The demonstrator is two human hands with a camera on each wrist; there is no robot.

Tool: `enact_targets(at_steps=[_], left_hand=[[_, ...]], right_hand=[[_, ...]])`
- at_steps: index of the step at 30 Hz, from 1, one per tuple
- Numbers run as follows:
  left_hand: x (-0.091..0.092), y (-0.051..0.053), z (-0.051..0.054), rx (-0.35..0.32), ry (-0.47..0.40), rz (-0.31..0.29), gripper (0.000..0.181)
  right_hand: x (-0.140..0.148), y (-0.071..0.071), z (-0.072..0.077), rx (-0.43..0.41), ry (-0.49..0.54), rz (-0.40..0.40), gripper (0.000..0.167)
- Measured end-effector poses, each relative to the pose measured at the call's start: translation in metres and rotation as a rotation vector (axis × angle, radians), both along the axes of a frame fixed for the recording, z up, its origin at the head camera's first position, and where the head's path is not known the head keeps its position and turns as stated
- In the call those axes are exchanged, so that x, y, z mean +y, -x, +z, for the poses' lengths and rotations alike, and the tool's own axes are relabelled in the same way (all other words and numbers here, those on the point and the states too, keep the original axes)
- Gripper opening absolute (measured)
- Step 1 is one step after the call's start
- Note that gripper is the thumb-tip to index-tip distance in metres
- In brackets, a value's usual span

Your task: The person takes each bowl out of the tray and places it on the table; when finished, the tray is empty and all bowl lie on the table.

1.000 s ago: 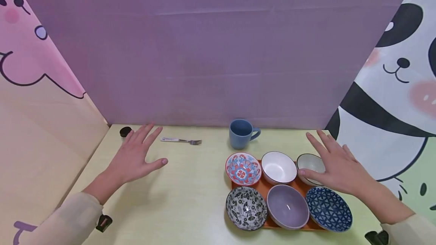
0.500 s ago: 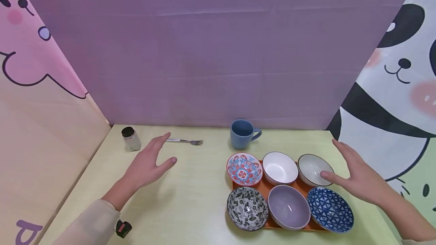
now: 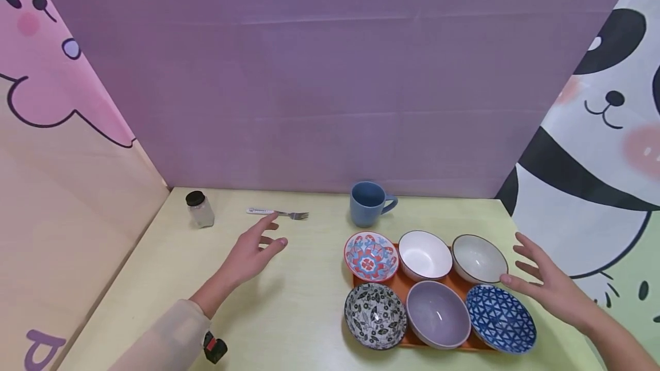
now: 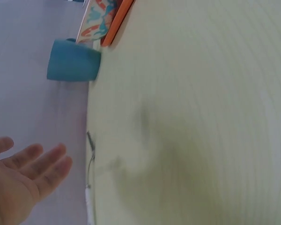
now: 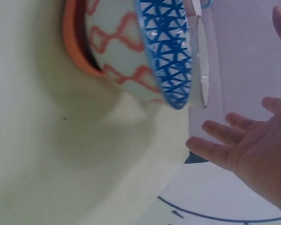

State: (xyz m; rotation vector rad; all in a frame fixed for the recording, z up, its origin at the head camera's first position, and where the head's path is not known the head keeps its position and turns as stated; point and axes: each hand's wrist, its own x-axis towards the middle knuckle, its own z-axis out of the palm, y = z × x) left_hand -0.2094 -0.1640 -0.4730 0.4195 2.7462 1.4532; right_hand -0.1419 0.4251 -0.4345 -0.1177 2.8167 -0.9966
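My left hand [image 3: 250, 253] hovers over the left half of the table, fingers relaxed and holding nothing. Just beyond its fingertips lies a fork [image 3: 278, 213] with a white handle. My right hand [image 3: 549, 288] is in the air at the right, its fingers loosely spread, beside a pale grey bowl [image 3: 479, 259] and a blue triangle-patterned bowl [image 3: 501, 318]. The right wrist view shows that hand apart from the bowls. An orange tray [image 3: 399, 285] bears these, a white bowl [image 3: 424, 255], a purple bowl [image 3: 438, 315], a red-and-blue floral bowl [image 3: 371, 256] and a black-and-white floral bowl [image 3: 375, 316].
A blue mug [image 3: 367, 205] stands behind the tray, handle to the right. At the back left is a clear jar [image 3: 200, 209] with a black lid. A purple backdrop [image 3: 330, 85] rises behind the table [image 3: 304, 279], with printed panels at both sides.
My left hand has moved right and a little toward me, uncovering the jar and the fork's handle. The right hand has shifted right and nearer, off the grey bowl.
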Motion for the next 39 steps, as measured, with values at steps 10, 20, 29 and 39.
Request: enact_targets(at_steps=[10,20,29,39], left_hand=[[0.026,0.005,-0.016,-0.11,-0.099,-0.071,0.062],[0.061,0.014,-0.036,-0.226,-0.227,-0.133,0.065],[0.093,0.02,-0.042,-0.334,-0.295,-0.155,0.072],[0.118,0.025,-0.046,-0.436,-0.347,-0.158,0.072]], right_hand=[[0.011,0.003,-0.025,-0.113,0.044,-0.013,0.102],[0.02,0.0,-0.044,-0.18,0.092,-0.042,0.1],[0.025,-0.002,-0.053,-0.212,0.197,-0.044,0.091],[0.021,0.003,-0.053,-0.317,0.216,-0.057,0.092]])
